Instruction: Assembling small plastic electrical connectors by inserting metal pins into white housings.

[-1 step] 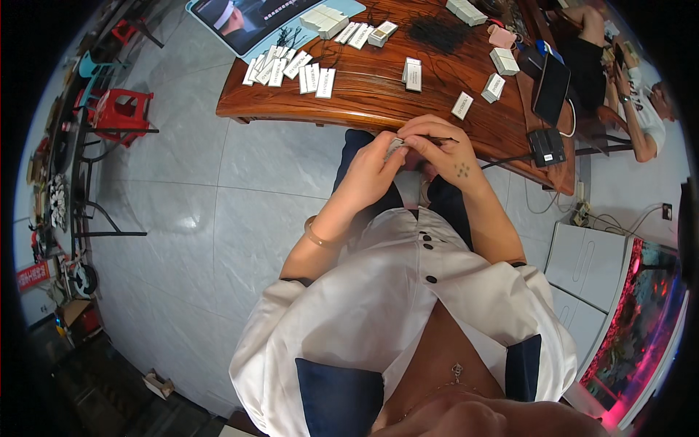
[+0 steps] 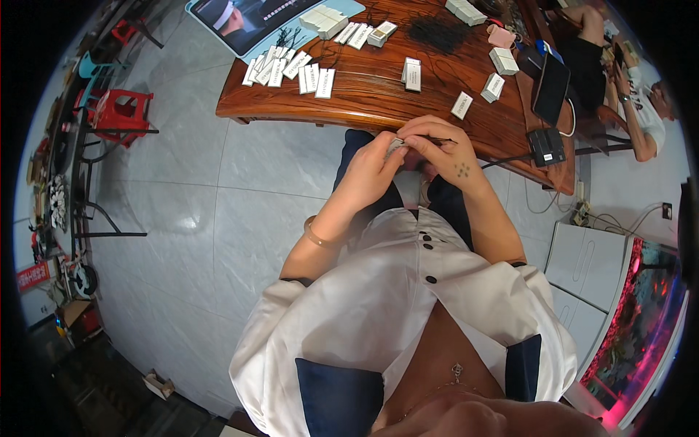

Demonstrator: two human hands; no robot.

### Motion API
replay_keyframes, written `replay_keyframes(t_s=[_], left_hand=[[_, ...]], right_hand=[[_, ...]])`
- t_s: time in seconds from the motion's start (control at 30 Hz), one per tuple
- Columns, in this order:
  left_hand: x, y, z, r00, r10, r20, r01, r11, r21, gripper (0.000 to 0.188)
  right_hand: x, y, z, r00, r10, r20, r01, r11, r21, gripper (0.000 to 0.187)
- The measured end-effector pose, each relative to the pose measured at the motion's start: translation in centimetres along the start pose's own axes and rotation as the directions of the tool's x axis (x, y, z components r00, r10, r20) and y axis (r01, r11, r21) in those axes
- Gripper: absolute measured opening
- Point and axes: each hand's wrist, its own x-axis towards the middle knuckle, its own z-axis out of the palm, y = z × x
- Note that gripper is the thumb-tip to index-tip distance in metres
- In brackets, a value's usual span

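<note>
Just off the near edge of the wooden table, my two hands meet with fingertips together. Pinched in my left hand is a small white tag, mostly covered by fingers. My right hand is closed on a thin black cord, whose end sticks out to the right over the hand. Whether the cord passes through the tag is hidden. Single white tags and a small stack of tags lie on the table beyond my hands. Tags with black cords are spread at the left.
A pile of black cords lies at the back, near bundled tags. A tablet plays video at the far left. On the right are a phone, a black box and a seated person. A red stool stands left.
</note>
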Motion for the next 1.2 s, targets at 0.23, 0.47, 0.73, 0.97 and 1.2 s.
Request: replay_keyframes(t_s=[0.23, 0.47, 0.73, 0.97, 1.2], left_hand=[[0.1, -0.2, -0.3, 0.988, 0.154, 0.031, -0.157, 0.960, 0.233, 0.014], [0.2, -0.5, -0.2, 0.978, 0.199, 0.066, -0.209, 0.943, 0.258, 0.014], [0.3, 0.5, -0.6, 0.959, 0.278, -0.053, -0.262, 0.944, 0.202, 0.020], [0.5, -0.1, -0.3, 0.993, -0.058, 0.102, 0.115, 0.665, -0.738, 0.020], [0.3, 0.5, -0.2, 0.951, 0.303, -0.071, -0.290, 0.946, 0.144, 0.007]], right_hand=[[-0.5, -0.5, 0.1, 0.964, -0.258, -0.063, 0.221, 0.912, -0.346, 0.008], [-0.6, -1.4, 0.0, 0.888, -0.460, 0.007, 0.371, 0.707, -0.603, 0.007], [-0.8, -1.4, -0.3, 0.887, -0.457, 0.067, 0.350, 0.568, -0.745, 0.012], [-1.3, 0.3, 0.5, 0.921, -0.390, -0.008, 0.318, 0.764, -0.562, 0.019], [-1.6, -0.7, 0.1, 0.879, -0.389, -0.277, 0.260, 0.876, -0.407, 0.014]])
